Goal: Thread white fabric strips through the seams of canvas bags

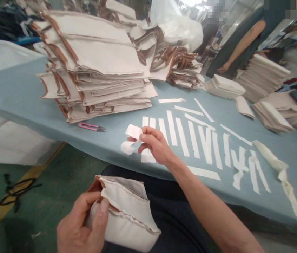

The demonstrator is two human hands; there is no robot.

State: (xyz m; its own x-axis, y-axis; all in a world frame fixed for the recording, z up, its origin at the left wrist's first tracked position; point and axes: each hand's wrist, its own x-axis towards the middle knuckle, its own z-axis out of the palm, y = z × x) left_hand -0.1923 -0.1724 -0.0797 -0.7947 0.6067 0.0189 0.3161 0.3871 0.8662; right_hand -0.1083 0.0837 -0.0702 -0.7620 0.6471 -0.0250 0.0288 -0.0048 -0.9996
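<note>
My left hand [85,223] pinches the corner of a sewn cream fabric piece [130,214] with brown edging, which rests over my lap. Over the table's near edge, my right hand [153,142] holds a short white strip [133,131] between thumb and fingers; its lower end curls down. Around and beyond that hand, several white strips [182,137] lie in a loose row on the blue-grey tabletop [122,130]. Pink thread snips [92,127] lie to the left of the right hand.
A tall stack of cream pieces with brown edging [106,52] stands at the back left. More stacks [264,77] sit at the far right, near another person's arm [245,44]. A crumpled pale strip [282,172] lies near the right edge. White bins [19,140] stand left of the table.
</note>
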